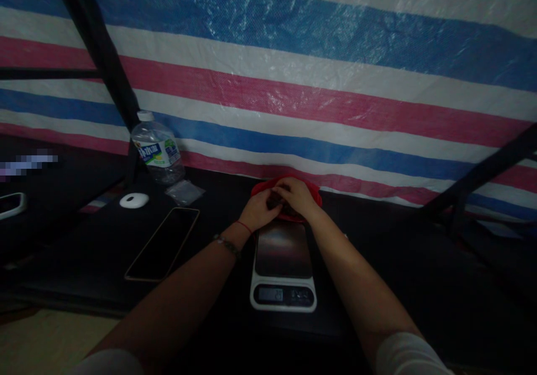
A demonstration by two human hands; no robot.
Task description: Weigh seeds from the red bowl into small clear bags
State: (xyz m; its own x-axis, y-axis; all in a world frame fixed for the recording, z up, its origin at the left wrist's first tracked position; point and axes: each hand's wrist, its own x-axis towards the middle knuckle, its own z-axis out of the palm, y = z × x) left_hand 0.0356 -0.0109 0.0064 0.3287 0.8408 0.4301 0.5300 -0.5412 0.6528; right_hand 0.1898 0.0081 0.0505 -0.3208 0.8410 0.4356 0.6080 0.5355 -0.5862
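Both hands meet over a red bag or dish (pixel 315 190) with dark contents, behind a white digital scale (pixel 284 252). My left hand (pixel 260 209) bends its fingers into the red thing from the left, and its fingertips press on the dark stuff. From the right my right hand (pixel 297 196) reaches in with curled fingers, close to the left fingertips. What the fingers hold is too dark to make out. A bare metal plate tops the scale, and its lit display shows small digits. Whether the red thing touches the scale is hard to tell.
A phone (pixel 163 245) lies left of the scale on the black surface. Beyond it are a white earbud case (pixel 134 200), a small clear plastic bag (pixel 185 192) and a clear bottle (pixel 158 150). Striped plastic sheeting (pixel 293 95) hangs behind, with dark slanted bars (pixel 98 45).
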